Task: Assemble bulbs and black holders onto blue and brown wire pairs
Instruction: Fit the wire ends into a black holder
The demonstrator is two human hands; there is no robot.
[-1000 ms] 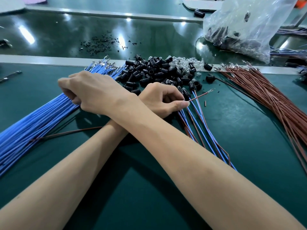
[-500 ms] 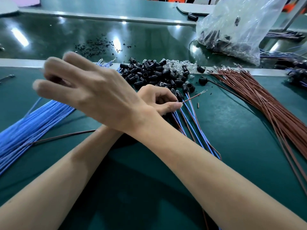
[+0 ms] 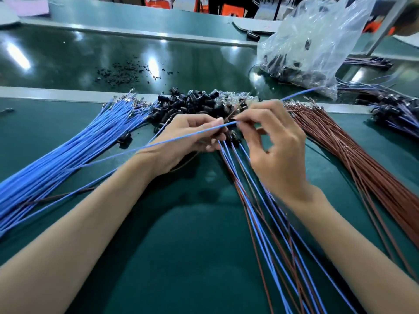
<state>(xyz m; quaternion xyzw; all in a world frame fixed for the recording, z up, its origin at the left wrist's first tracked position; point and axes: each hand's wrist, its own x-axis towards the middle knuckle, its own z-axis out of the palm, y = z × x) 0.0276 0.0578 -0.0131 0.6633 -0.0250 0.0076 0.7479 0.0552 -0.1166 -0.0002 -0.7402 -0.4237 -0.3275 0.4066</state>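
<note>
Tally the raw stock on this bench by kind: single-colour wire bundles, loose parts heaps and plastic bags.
Blue wire bundle: 1
Brown wire bundle: 1
Black holder heap: 1
Clear bulb heap: 1
Plastic bag: 1
Total: 5

Your right hand pinches one blue wire that runs across your left hand. Your left hand curls round a brown wire. On the table, blue wires lie left and brown wires right. Holders and bulbs sit between them.
</note>
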